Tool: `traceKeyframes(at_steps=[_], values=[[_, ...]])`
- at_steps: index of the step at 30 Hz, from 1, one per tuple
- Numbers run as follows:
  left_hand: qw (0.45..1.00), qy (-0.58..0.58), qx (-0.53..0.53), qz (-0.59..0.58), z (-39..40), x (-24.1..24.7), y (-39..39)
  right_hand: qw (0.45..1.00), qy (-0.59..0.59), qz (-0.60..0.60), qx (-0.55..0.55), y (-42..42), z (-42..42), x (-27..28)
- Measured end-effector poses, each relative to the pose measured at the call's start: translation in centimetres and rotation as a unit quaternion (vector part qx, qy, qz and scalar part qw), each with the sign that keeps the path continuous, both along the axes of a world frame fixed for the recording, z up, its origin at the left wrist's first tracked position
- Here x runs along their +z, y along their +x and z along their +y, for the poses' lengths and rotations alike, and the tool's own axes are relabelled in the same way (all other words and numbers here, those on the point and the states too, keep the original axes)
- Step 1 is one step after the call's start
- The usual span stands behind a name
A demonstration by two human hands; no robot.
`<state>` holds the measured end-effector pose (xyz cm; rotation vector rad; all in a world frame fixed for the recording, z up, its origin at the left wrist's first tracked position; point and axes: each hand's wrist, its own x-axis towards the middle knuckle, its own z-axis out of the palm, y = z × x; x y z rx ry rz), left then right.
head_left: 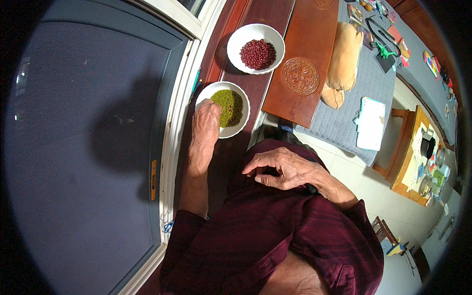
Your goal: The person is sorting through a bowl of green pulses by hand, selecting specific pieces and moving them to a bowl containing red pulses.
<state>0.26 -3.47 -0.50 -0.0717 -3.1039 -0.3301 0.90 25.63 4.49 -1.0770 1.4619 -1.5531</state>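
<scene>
My left hand (207, 117) reaches over the left rim of a white bowl (244, 128) of small green beans (225, 107). Its fingertips are down at the beans and hidden behind the hand, so a held bean cannot be made out. A few dark red beans show among the green ones. Farther up on the dark wooden surface stands a second white bowl (236, 40), which holds dark red beans (258, 54). My right hand (282, 169) rests over my lap with its fingers curved and apart, holding nothing.
A sliding screen door (92, 110) is at the left. Right of the bowls lies a carved wooden panel (284, 92), beside a grey quilted mat (332, 125) with a tan cushion (343, 55) and a white board (371, 123). A cluttered wooden table (402, 184) stands farther right.
</scene>
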Motion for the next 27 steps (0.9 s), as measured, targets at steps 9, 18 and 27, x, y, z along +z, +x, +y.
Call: traceKeyframes(at_steps=[9,18,27], values=[[1.000,-0.005,-0.016,0.000,-0.5,-0.7,-0.1,1.000,0.003,0.001,-0.005,0.1,0.2,-0.1],[0.999,0.031,-0.003,-0.009,-0.4,0.5,-0.8,1.000,0.007,-0.018,-0.008,-0.1,0.4,0.3],[0.990,0.108,0.083,0.031,0.5,3.1,-0.2,1.000,0.000,-0.028,-0.007,-0.2,0.0,0.1]])
